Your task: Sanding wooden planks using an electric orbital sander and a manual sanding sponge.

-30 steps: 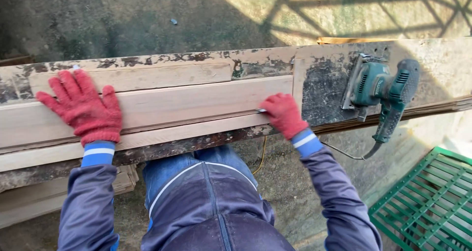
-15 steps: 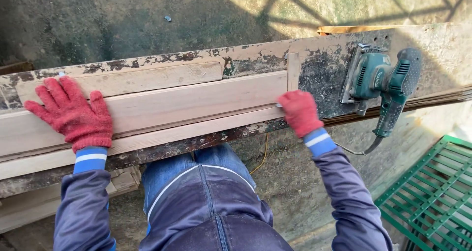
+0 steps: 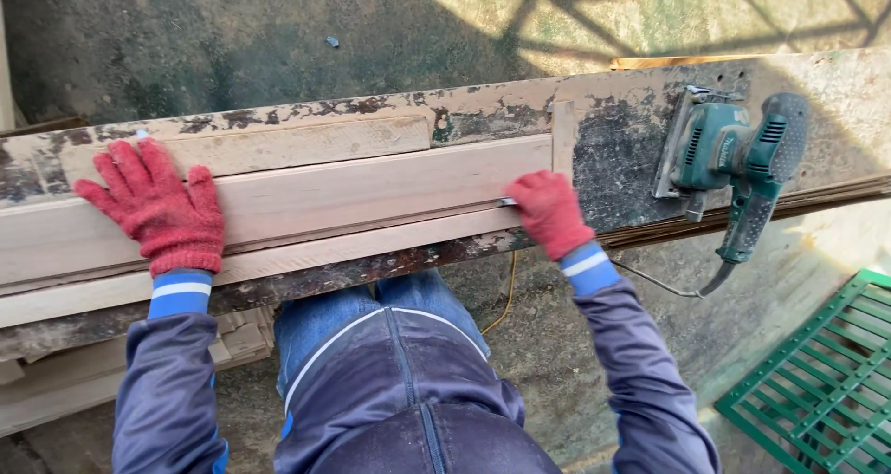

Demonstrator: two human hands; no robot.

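Head view. Left hand (image 3: 158,205), in a red knit glove: fingers spread flat, palm down on the long pale wooden board (image 3: 371,191), toward the board's left end. Right hand (image 3: 548,212), same red knit glove: fingers curled together over the board's right end, at its near corner; whether they pinch the small pale item at the fingertips cannot be told. Board: smooth, bare, straight-edged timber, lying lengthwise on the workbench (image 3: 613,149) between a shorter pale board (image 3: 278,144) along the far edge and a narrow pale strip (image 3: 353,248) along the near edge. Workbench: rough plank top, cracked flaking paint, dark worn patches. Electric sander (image 3: 729,154): teal plastic body, dark textured grip, flat rectangular metal base, resting at the bench's right end, well apart from the right hand, cord hanging off the near edge. Green metal grating (image 3: 826,381): on the ground, lower right.
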